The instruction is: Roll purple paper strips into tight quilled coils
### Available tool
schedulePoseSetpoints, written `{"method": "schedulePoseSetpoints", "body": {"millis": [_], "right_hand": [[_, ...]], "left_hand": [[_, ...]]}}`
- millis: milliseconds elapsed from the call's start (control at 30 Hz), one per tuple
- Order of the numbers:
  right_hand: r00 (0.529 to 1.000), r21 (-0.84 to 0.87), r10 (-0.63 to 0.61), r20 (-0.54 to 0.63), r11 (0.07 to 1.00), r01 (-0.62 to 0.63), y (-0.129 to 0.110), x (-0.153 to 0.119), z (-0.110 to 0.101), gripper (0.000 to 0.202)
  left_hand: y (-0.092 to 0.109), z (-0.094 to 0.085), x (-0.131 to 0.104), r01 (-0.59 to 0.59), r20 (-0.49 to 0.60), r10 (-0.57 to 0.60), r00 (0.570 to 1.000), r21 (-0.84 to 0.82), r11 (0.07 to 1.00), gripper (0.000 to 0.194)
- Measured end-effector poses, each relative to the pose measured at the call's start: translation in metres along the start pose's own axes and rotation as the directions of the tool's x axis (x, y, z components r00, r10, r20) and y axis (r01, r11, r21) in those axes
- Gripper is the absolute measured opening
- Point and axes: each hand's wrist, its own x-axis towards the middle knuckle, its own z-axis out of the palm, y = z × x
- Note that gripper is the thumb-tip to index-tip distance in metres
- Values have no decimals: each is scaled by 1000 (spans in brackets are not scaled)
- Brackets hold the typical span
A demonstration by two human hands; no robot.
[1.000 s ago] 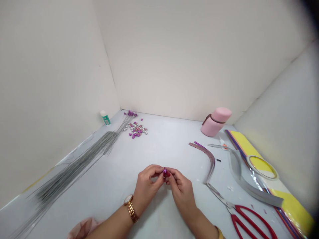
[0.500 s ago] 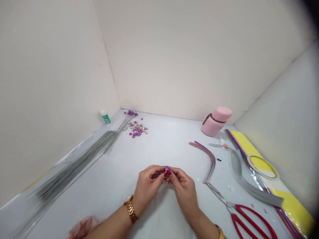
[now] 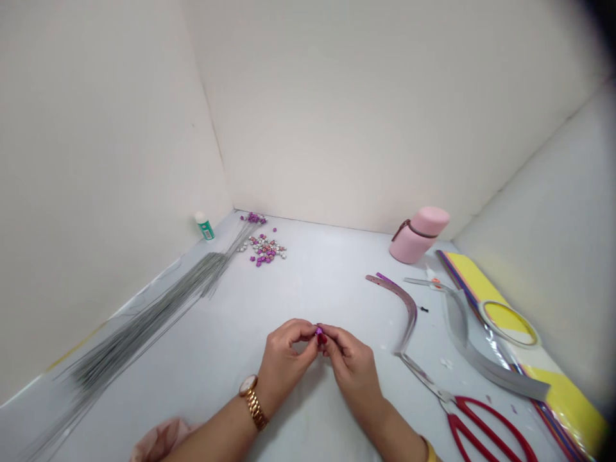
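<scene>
Between the fingertips of both hands is a tiny purple paper piece (image 3: 318, 331), mostly covered by fingers and red nails. My left hand (image 3: 287, 351), with a gold watch at the wrist, pinches it from the left. My right hand (image 3: 354, 360) pinches it from the right, and the two hands touch at the tips. A pile of small purple, pink and white folded stars (image 3: 267, 250) lies at the back left. Curved purple and pink paper strips (image 3: 408, 307) rest to the right of the hands.
Thin grey wires (image 3: 158, 311) stretch along the left side, near a glue stick (image 3: 205, 228). At the right are red-handled scissors (image 3: 481, 427), silver strips (image 3: 495, 371), a tape roll (image 3: 510, 323) and yellow sheets (image 3: 568, 398). A pink flask (image 3: 418, 236) stands behind.
The fingertips have shifted slightly around the purple piece, and less of it shows between the thumbs. Both hands stay in nearly the same place.
</scene>
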Motion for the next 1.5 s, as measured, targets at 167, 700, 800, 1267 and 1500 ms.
{"method": "schedulePoseSetpoints", "body": {"millis": [167, 700, 800, 1267, 1500], "right_hand": [[989, -176, -130, -68, 977, 117, 3, -5, 4, 22], [990, 233, 133, -46, 965, -119, 0, 0, 3, 21], [982, 278, 187, -21, 945, -174, -1, 2, 2, 21], [981, 297, 194, 15, 936, -190, -3, 4, 0, 17], [989, 90, 72, 128, 992, -84, -6, 10, -11, 16]], "left_hand": [[3, 4, -2, -50, -40, 54, 998, 81, 995, 10], [0, -6, 4, 42, 55, -35, 998, -124, 991, 17], [-1, -7, 5, 37, 76, -29, 997, -114, 993, 18], [3, -7, 5, 72, 84, -64, 994, -105, 992, 16], [2, -8, 5, 60, 93, -56, 994, -42, 997, 15]]}}
